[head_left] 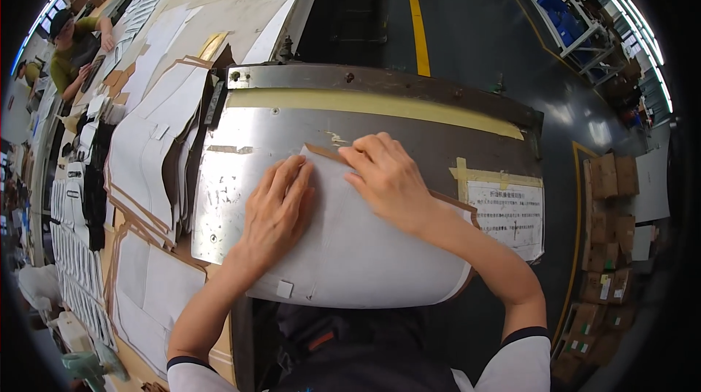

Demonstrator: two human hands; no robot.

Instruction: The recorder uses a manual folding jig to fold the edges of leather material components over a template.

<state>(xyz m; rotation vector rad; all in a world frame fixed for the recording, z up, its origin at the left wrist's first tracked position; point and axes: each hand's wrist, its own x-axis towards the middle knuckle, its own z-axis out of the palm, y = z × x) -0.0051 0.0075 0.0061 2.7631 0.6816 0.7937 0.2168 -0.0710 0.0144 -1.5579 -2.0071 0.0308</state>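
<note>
We have the white panel (365, 246) lying flat on the metal plate (241, 173), its top corner up near the plate's middle and its lower edge hanging toward our body. Our left hand (276, 206) lies spread, palm down on the panel's upper left; our right hand (387, 176) presses flat at the top corner, fingers extended, gripping nothing. By our reckoning the piece is placed and being smoothed or lined up, not yet finished (the brown backing still peeks out along its edges). To our left a stack of panels (153, 165) waits, seemingly unworked. Cardboard boxes (610, 231) stand at right.
</note>
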